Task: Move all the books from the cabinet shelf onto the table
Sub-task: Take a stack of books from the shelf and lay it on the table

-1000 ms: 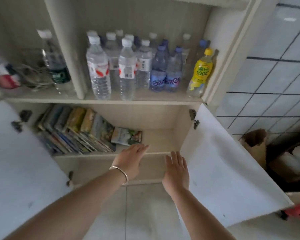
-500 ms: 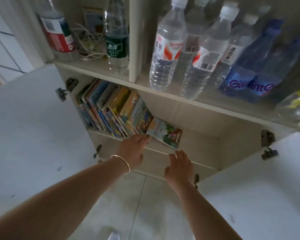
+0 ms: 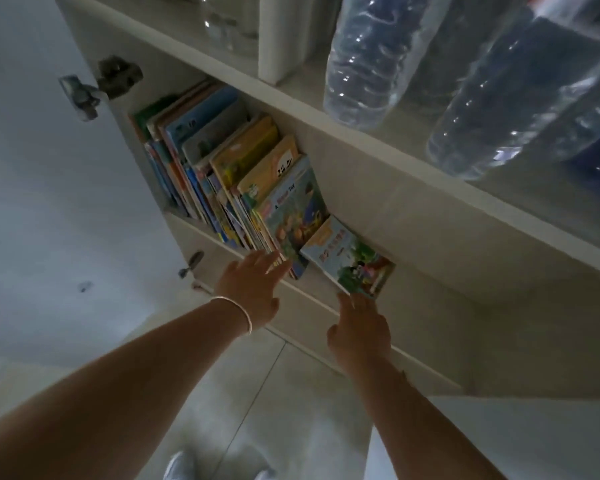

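A row of several colourful children's books [image 3: 222,168] leans in the lower cabinet shelf [image 3: 312,299], packed toward its left side. One small light-blue book [image 3: 347,258] lies flat at the row's right end. My left hand [image 3: 253,289], with a thin bracelet on the wrist, is open and its fingertips touch the lower front edges of the leaning books. My right hand [image 3: 359,330] is open too, fingers spread, its fingertips at the near edge of the flat book. Neither hand holds anything.
Large clear water bottles [image 3: 378,57] stand on the shelf above the books. The left cabinet door [image 3: 49,202] hangs open at the left, the right door [image 3: 499,438] at the lower right. Pale floor tiles [image 3: 257,393] and my shoes [image 3: 181,465] lie below.
The view has come much closer to the lower shelf. Both hands have reached forward from below the shelf edge until their fingertips meet the books.
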